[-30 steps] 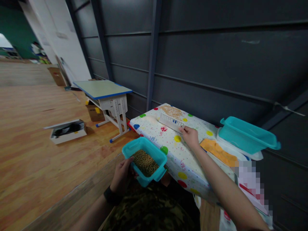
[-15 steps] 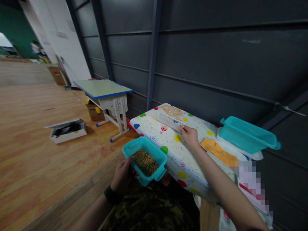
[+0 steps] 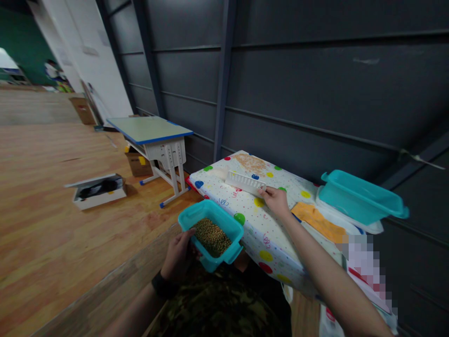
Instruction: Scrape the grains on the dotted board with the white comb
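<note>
My left hand [image 3: 180, 252] grips the near left rim of a teal plastic container [image 3: 224, 220], held off the table's front edge. Inside it lies a heap of small round greenish-tan beans [image 3: 212, 238]. My right hand [image 3: 275, 199] is closed on one end of a white slotted plastic strip [image 3: 245, 183], which reaches leftward over the patterned tablecloth [image 3: 252, 220]. A pale patch [image 3: 219, 173] lies on the cloth near the strip's far end. Behind it, tan grains [image 3: 250, 163] are spread in a thin layer.
A larger teal bin [image 3: 361, 196] stands at the table's right end, beside an orange cloth [image 3: 317, 221]. To the left are a school desk [image 3: 150, 128], a cardboard box [image 3: 138, 163] and an open white box [image 3: 100, 199] on the floor. A dark panelled wall [image 3: 298, 84] runs behind.
My right hand has drawn the slotted strip slightly towards me and to the left, away from the tan grains. The left hand and its container have hardly moved.
</note>
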`<state>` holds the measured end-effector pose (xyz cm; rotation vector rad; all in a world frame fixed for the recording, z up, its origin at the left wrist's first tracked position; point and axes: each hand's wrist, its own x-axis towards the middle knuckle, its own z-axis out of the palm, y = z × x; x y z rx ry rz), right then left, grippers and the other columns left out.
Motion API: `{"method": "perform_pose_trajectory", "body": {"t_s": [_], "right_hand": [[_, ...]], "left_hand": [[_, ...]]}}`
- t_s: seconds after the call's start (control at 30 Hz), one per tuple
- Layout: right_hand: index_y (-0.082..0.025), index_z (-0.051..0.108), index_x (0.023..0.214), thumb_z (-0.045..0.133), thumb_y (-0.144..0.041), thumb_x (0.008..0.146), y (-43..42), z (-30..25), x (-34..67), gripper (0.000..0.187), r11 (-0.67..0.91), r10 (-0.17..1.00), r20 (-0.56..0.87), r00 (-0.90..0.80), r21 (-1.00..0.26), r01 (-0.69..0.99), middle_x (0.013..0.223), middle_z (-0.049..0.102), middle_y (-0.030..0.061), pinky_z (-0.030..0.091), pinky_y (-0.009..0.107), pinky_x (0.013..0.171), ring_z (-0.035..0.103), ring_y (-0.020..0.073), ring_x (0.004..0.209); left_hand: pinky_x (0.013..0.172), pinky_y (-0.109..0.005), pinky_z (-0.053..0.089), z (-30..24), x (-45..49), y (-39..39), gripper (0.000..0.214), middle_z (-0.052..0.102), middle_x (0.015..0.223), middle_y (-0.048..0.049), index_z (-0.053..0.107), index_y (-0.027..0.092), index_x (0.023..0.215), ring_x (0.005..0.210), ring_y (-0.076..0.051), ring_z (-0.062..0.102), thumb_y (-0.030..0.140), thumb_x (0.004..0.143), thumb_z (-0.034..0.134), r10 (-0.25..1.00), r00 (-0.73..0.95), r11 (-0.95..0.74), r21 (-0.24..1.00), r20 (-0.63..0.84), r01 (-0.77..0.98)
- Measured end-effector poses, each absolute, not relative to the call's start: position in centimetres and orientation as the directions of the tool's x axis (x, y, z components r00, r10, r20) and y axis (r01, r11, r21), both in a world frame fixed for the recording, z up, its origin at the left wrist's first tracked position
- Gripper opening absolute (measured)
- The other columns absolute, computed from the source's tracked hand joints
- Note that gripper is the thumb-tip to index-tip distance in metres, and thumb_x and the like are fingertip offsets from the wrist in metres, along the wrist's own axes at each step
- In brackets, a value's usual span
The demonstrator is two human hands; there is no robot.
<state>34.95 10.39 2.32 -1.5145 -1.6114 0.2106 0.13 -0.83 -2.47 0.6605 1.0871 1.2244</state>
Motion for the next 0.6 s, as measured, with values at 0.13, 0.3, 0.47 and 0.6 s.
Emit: {"method": "perform_pose_trajectory", "body": {"t_s": [0.13,0.3,0.47,0.6], "right_hand": [[-0.023,0.069,0.067,0.057,-0.066,0.091,10.1,2.4,34.6,0.05,0.252,0.866,0.48,0.14,-0.662,0.706,0.057,0.055,0.0004,0.039,0.033,0.061,0.053,0.0204,0.06],[-0.022,0.073,0.07,0.064,-0.064,0.09,9.8,2.4,34.4,0.048,0.253,0.882,0.454,0.124,-0.679,0.689,0.056,0.056,-0.0005,0.041,0.031,0.06,0.054,0.0199,0.061],[-0.022,0.074,0.072,0.063,-0.064,0.092,9.6,2.7,33.9,0.048,0.251,0.884,0.45,0.127,-0.686,0.683,0.058,0.059,0.0005,0.044,0.031,0.062,0.059,0.022,0.066],[-0.023,0.065,0.065,0.059,-0.069,0.092,9.4,2.8,33.4,0.054,0.245,0.892,0.439,0.108,-0.669,0.701,0.058,0.056,0.0009,0.04,0.031,0.061,0.054,0.02,0.061]], "left_hand": [[0.042,-0.026,0.042,-2.5,0.1,-0.9,0.047,0.055,0.045,0.0043,0.057,0.025,0.056,0.04,-0.013,0.049,0.054,0.071,0.092,0.959,-0.023,0.25,0.879,-0.284,-0.406],[0.042,-0.025,0.042,-2.8,0.0,-0.8,0.047,0.054,0.046,0.005,0.057,0.025,0.058,0.04,-0.012,0.048,0.054,0.074,0.09,0.962,-0.016,0.244,0.881,-0.273,-0.405],[0.042,-0.025,0.043,-2.7,0.1,-0.7,0.046,0.054,0.045,0.0058,0.057,0.025,0.058,0.039,-0.011,0.047,0.052,0.074,0.09,0.96,-0.031,0.243,0.879,-0.279,-0.41],[0.041,-0.025,0.044,-2.4,0.2,-0.7,0.049,0.054,0.043,0.0055,0.056,0.025,0.055,0.038,-0.012,0.049,0.053,0.07,0.093,0.955,-0.028,0.256,0.872,-0.294,-0.417]]}}
